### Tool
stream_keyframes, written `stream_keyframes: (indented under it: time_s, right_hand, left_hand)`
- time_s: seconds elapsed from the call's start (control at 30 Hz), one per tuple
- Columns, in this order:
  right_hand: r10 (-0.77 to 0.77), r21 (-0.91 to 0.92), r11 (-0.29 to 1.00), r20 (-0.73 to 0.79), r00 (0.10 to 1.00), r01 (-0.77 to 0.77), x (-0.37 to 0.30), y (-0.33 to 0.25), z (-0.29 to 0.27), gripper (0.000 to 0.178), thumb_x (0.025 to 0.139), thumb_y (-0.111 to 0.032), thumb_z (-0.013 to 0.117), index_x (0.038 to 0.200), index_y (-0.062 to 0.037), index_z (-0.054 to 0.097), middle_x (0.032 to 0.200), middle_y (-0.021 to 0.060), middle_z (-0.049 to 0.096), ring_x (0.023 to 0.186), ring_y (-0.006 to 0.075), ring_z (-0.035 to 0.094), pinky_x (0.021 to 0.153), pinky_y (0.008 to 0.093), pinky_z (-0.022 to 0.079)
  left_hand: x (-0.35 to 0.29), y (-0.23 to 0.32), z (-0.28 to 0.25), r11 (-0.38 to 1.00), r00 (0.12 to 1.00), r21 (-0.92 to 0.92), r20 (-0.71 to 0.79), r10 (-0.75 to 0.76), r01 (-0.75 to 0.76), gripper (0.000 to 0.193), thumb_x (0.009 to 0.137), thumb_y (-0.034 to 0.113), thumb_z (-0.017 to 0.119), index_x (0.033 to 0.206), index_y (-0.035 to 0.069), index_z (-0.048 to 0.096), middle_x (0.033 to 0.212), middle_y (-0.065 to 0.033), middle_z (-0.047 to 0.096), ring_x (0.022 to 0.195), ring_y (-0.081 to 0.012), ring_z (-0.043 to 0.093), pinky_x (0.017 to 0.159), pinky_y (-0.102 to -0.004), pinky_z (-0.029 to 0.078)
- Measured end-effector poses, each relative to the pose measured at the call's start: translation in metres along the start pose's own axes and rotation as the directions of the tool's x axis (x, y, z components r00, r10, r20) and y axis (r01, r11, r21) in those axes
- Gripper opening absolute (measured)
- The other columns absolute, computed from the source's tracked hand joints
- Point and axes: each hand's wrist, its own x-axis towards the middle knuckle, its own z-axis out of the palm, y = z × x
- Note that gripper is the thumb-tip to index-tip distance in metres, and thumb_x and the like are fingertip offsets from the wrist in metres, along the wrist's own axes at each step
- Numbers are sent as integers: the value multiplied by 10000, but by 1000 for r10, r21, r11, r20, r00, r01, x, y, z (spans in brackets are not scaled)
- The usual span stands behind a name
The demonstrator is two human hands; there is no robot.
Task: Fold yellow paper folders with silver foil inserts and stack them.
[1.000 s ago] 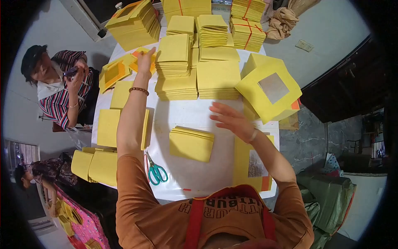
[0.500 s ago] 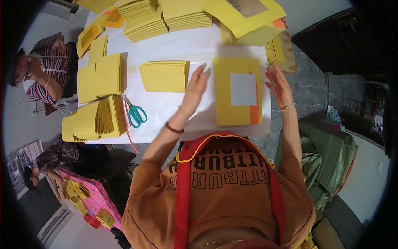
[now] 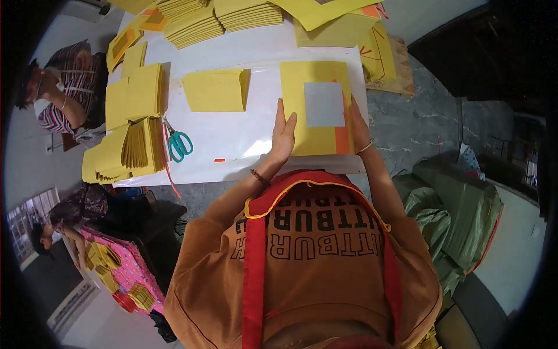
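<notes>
A flat yellow paper stack (image 3: 290, 87) lies at the right of the white table, with a grey-white rectangle (image 3: 324, 104) and an orange strip (image 3: 340, 139) on its top. My left hand (image 3: 283, 135) rests against its left edge, fingers stretched out and thumb over the border. Along the opposite edge lies my right hand (image 3: 360, 125), fingers extended and partly hidden by the stack. Neither hand is closed around it. Left of my left hand is a smaller pile of folded yellow paper (image 3: 214, 91). Green-handled scissors (image 3: 179, 145) lie farther left.
Yellow paper piles (image 3: 144, 90) line the table's (image 3: 203, 136) left side, and more stacks (image 3: 247, 14) stand at the back. A small red piece (image 3: 219, 160) lies near the front edge. One co-worker (image 3: 70, 87) is at far left, another (image 3: 81, 215) at a pink-covered table.
Both hands have moved inward from beside the yellow paper stack to touch its two side edges. The view has shifted, and the small red piece formerly behind my left forearm now shows.
</notes>
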Motion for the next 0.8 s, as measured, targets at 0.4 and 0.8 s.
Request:
stream_keyframes:
  time_s: [0.4,0.8]
  right_hand:
    - [109,188,977,-13,994,-105,12,14,-38,537,907,-153,474,1370,1,249,1361,109,367,1215,198,393,992,308,339]
    - [103,251,965,-106,989,-74,13,18,-34,478,909,-157,478,1324,33,333,1318,111,420,1190,206,422,982,301,348]
  left_hand:
    - [2,41,-127,176,836,945,148,528,-278,512,654,14,526,1160,95,508,1190,-125,480,1142,-305,410,961,-424,296]
    - [68,14,-146,-263,853,899,423,305,-351,437,797,187,538,1217,92,463,1166,-111,496,991,-247,484,781,-384,401]
